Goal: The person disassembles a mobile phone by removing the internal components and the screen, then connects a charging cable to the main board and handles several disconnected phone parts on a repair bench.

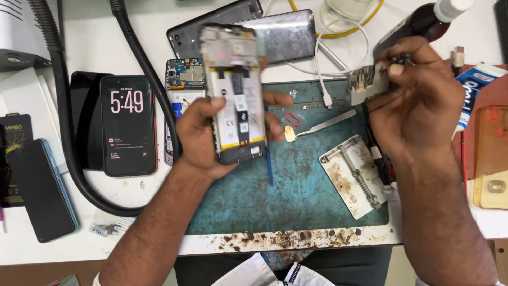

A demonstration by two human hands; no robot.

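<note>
At centre frame the left hand is gripping an opened smartphone, back cover off and battery showing, above the teal work mat, while at upper right the right hand is pinching a small circuit board, beside metal tweezers.

- The left hand grips an opened phone, back cover off, upright above a teal mat; fingers wrap its right edge
- The right hand pinches a small circuit board, raised over the mat's upper right corner
- Tweezers and a metal holder lie on the mat; a white cable trails onto it
- A lit phone lies at the left, beside a black hose; a dark bottle stands behind the right hand
</note>
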